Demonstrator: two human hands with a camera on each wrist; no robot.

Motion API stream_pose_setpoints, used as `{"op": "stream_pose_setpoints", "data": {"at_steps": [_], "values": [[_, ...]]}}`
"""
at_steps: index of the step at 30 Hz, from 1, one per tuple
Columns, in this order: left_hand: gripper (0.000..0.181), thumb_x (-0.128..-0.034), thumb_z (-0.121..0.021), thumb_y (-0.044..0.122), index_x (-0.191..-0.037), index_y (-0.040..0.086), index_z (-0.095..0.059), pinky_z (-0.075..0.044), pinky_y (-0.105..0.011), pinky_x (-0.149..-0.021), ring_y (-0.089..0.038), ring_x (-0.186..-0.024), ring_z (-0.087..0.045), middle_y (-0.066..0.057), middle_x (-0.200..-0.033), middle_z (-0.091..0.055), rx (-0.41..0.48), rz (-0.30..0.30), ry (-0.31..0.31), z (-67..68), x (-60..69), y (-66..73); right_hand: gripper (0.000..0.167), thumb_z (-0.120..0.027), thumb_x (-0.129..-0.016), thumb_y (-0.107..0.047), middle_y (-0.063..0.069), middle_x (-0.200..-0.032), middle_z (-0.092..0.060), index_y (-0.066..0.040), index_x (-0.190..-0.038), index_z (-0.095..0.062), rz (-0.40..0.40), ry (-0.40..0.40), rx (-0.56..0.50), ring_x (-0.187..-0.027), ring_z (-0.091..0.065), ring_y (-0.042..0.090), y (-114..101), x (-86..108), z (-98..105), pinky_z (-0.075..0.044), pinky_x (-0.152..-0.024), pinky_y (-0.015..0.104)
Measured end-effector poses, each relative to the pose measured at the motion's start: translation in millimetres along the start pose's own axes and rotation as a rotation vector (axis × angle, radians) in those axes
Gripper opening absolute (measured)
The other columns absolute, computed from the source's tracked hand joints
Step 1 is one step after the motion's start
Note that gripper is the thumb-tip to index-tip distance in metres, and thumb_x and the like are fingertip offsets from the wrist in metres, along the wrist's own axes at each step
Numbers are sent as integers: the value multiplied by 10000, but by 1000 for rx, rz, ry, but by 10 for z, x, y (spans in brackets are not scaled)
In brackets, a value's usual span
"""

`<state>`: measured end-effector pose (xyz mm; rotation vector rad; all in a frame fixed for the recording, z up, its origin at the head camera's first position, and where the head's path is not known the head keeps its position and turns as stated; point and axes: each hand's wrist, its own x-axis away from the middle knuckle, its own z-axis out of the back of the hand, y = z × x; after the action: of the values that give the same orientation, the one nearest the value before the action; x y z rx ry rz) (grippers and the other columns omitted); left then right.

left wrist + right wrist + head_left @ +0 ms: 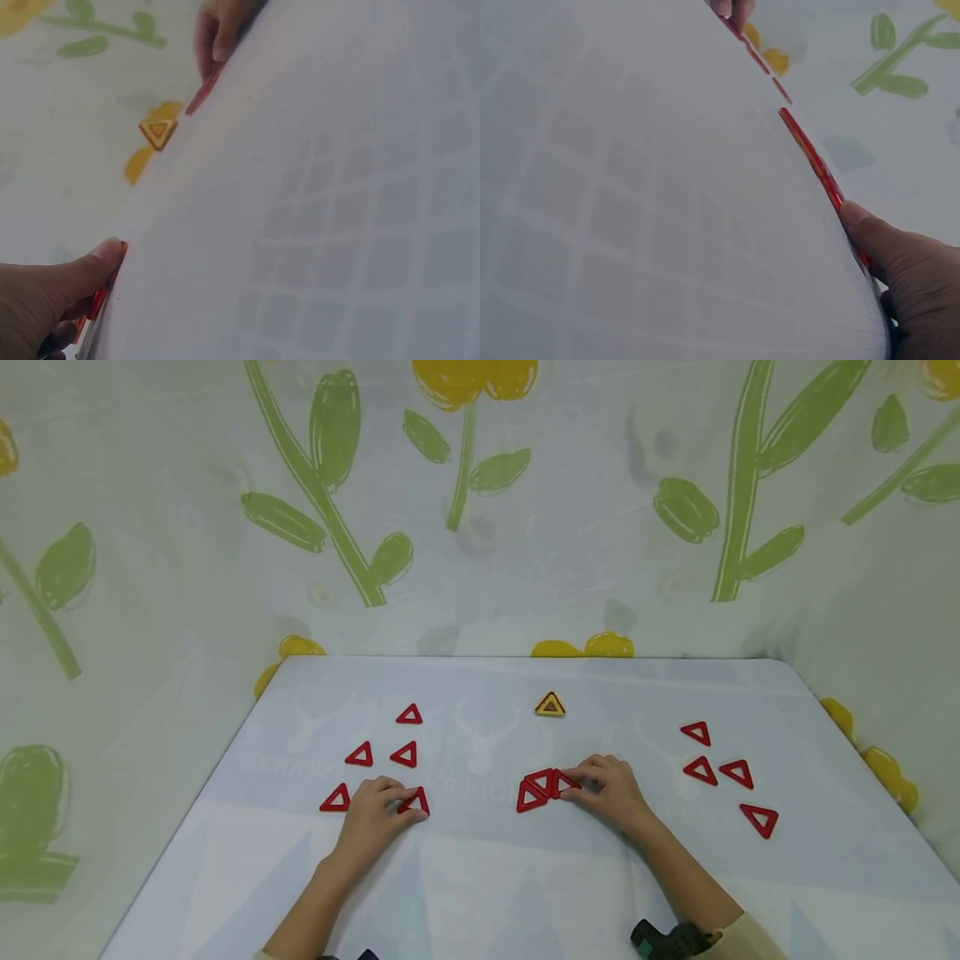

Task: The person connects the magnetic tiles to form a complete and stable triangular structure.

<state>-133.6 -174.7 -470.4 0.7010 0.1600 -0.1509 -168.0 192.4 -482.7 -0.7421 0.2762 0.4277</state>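
Observation:
In the head view my left hand pinches a red triangle between thumb and fingers on the table, left of centre. My right hand pinches another red triangle, which touches the right side of two joined red triangles. The left wrist view has the left hand at lower left, its thumb on a red piece. In the right wrist view the right hand holds its thumb against the red row, seen edge-on.
Several red triangles lie around the left hand. Several more lie to the right of the right hand. A yellow triangle lies near the far edge of the white table. A wall with plant prints stands behind.

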Motion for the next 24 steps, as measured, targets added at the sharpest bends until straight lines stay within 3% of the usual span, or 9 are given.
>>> {"op": "stream_pose_setpoints", "data": {"at_steps": [8, 19, 24], "values": [[386, -662, -847, 247, -993, 71, -752, -440, -260, -688, -99, -839, -463, 71, -894, -582, -3, -86, 36, -87, -33, 48, 274, -813, -718, -200, -57, -840, -630, -127, -976, -759, -21, -7, -2, -792, -499, 120, 3, 1, 0, -344, -695, 307], [363, -689, -836, 277, -1000, 111, -752, -447, -277, -736, -99, -882, -475, 68, -918, -592, -3, -46, -19, -183, -104, 133, 273, -815, -719, -208, -53, -845, -634, -130, -974, -759, -20, -1, -10, -813, -519, 139, 21, 3, -7, -347, -707, 317], [363, -695, -834, 274, -1008, 111, -749, -463, -273, -741, -106, -901, -478, 73, -913, -588, 13, -56, -27, -231, -135, 191, 271, -816, -716, -206, -52, -837, -631, -129, -970, -760, -12, 7, -5, -807, -518, 136, 25, 6, -10, -347, -700, 313]]}}
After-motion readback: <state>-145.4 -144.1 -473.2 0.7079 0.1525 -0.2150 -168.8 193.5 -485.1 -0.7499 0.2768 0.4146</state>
